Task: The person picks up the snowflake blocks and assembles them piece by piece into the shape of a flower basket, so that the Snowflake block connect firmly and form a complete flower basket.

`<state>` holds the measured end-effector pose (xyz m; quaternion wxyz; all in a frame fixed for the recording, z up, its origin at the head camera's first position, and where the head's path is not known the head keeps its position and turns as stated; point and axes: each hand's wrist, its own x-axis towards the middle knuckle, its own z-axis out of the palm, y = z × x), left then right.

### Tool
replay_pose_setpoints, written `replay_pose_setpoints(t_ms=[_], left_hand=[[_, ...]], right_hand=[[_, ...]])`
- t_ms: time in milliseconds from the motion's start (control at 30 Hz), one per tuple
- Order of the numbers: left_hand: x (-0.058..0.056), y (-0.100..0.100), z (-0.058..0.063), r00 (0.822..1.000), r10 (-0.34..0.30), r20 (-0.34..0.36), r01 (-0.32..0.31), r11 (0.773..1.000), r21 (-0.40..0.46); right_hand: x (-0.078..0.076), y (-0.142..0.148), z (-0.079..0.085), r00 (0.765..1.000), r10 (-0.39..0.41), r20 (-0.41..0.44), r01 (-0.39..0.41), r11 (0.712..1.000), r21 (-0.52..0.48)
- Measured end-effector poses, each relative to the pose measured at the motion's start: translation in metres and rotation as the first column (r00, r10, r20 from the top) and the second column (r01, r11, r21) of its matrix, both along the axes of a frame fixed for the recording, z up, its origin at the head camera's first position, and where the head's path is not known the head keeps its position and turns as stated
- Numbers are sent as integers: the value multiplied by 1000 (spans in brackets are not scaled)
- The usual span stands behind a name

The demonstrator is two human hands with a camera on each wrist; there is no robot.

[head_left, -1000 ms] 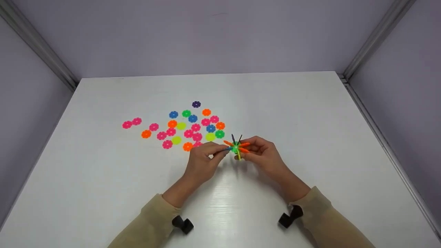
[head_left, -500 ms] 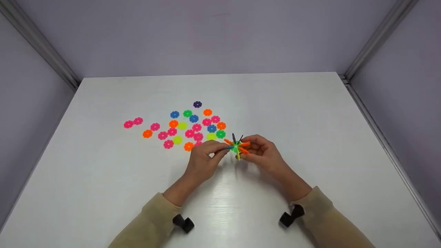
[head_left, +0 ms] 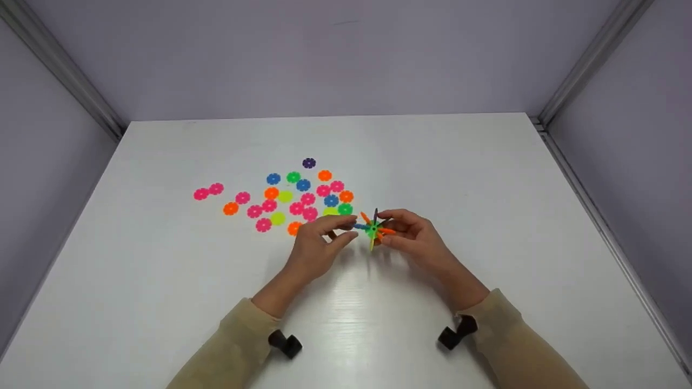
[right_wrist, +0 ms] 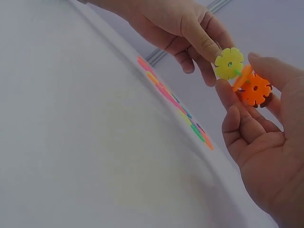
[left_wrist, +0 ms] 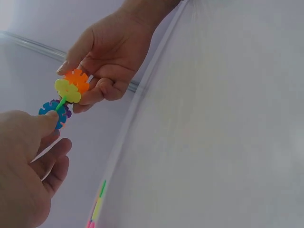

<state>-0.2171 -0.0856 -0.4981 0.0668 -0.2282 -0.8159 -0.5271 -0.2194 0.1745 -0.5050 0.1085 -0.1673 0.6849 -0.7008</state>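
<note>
A cluster of slotted plastic interlocking discs is held up over the white table (head_left: 378, 335). At its middle is a green disc (head_left: 372, 231), with blue, purple, yellow and orange discs slotted round its edge. My right hand (head_left: 424, 243) pinches the cluster by its orange side; an orange disc (right_wrist: 255, 89) shows between its thumb and fingers. My left hand (head_left: 313, 246) is at the opposite side, thumb and fingers parted around the blue disc (left_wrist: 45, 109). In the left wrist view its thumb overlaps that disc. A yellow disc (left_wrist: 68, 90) faces this camera.
Many loose discs lie flat left of centre, beyond my left hand: pink (head_left: 263, 225), orange (head_left: 231, 208), blue (head_left: 273, 179), green (head_left: 293, 177), yellow and one purple (head_left: 309, 163). Pale walls (head_left: 346, 65) bound the table at the back and sides.
My left thumb and fingers have come apart from their pinch on the blue disc. The cluster has turned a little and shifted slightly right in my right hand. The loose discs stay put.
</note>
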Motion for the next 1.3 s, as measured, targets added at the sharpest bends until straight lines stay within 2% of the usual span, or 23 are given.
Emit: replay_pose_setpoints(t_ms=[167,300,367,467,633,800,1033,1300], left_hand=[[-20,-9,2,993,98,70,-94,994,-51],[-42,-12,1,971,141,191,-124,987,-101],[-52,-10,0,955,149,256,-117,984,-135],[-65,-8,-2,938,143,317,-93,981,-169],[-80,-7,-7,946,94,311,-28,977,-210],[-88,-4,-8,953,89,289,-2,958,-286],[-87,1,-6,956,94,277,16,928,-373],[-85,1,-5,962,84,261,27,919,-392]], right_hand=[[-7,5,1,991,-130,35,130,991,-12],[-11,8,0,985,-165,48,166,986,-18],[-12,9,0,985,-166,52,168,986,-24],[-12,9,-1,984,-170,61,172,984,-37],[-12,8,-3,981,-175,77,181,981,-70],[-13,8,-2,983,-170,70,176,981,-80],[-13,7,-2,983,-168,73,174,981,-82],[-13,8,-4,984,-165,72,170,982,-79]])
